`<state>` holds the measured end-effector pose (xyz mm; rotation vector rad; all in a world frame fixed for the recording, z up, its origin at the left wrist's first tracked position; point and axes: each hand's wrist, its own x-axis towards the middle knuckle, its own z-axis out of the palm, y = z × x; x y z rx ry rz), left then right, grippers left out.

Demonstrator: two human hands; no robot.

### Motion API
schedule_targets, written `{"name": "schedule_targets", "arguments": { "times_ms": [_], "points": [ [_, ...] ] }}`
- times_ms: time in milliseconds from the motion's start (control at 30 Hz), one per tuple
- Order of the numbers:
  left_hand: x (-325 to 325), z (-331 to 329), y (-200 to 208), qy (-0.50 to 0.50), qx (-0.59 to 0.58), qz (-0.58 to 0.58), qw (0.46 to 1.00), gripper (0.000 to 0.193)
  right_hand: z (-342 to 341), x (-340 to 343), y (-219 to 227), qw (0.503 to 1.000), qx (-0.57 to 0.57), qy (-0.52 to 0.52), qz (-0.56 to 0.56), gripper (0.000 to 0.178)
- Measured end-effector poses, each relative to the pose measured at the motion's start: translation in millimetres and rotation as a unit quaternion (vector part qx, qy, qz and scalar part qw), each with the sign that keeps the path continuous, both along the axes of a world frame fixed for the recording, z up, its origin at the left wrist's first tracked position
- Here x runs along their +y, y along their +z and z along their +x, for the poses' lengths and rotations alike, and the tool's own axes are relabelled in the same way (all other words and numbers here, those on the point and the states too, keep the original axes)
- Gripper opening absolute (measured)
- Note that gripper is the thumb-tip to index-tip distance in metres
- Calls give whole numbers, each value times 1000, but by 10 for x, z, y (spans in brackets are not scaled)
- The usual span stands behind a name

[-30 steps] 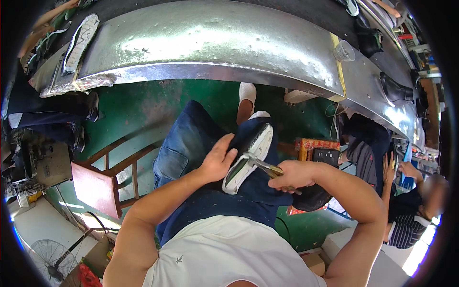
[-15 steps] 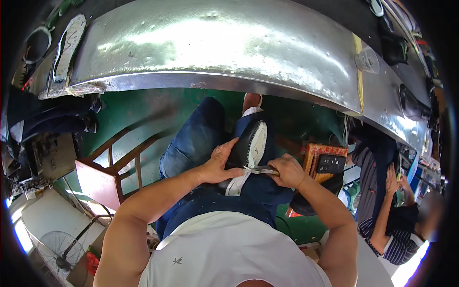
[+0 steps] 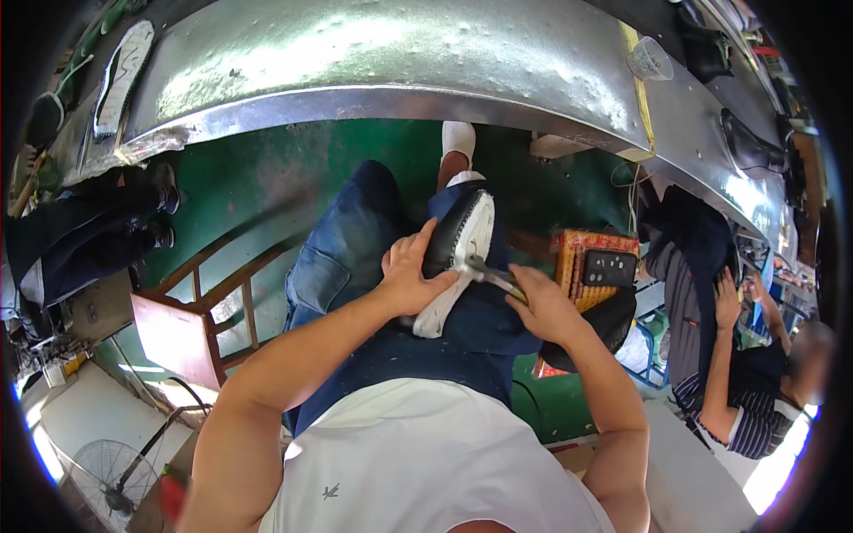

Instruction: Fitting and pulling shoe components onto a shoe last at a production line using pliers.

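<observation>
Across my lap rests a black shoe, tilted with its pale underside showing and a row of stitches along the edge. My left hand grips its side, with the fingers on the black upper and the thumb on the underside. In my right hand is a pair of lasting pliers, the metal head at the middle of the underside. Exactly how the head meets the shoe is blurred.
A metal-topped bench runs across the front, bearing a clear cup and a loose sole. A wooden chair stands left; a red-and-yellow box with a black case is right. Another person works at far right.
The pliers' head has turned and shifted up the shoe's underside from its edge near my left thumb. My left hand still holds the shoe. The whole view has shifted slightly.
</observation>
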<state>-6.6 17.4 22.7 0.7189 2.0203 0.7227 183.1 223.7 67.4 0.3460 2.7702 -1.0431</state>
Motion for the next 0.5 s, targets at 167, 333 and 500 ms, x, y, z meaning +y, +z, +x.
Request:
{"name": "schedule_targets", "arguments": {
  "times_ms": [167,333,500],
  "points": [
    [-69,123,-61,27,45,28,998,96,-125,-121,-58,954,-192,-112,-200,29],
    [-48,131,98,-102,135,87,982,78,130,-339,-347,954,-133,-172,-207,28],
    [34,128,258,-162,145,50,975,63,164,46,-45,778,-299,-199,-516,25]
  ]
}}
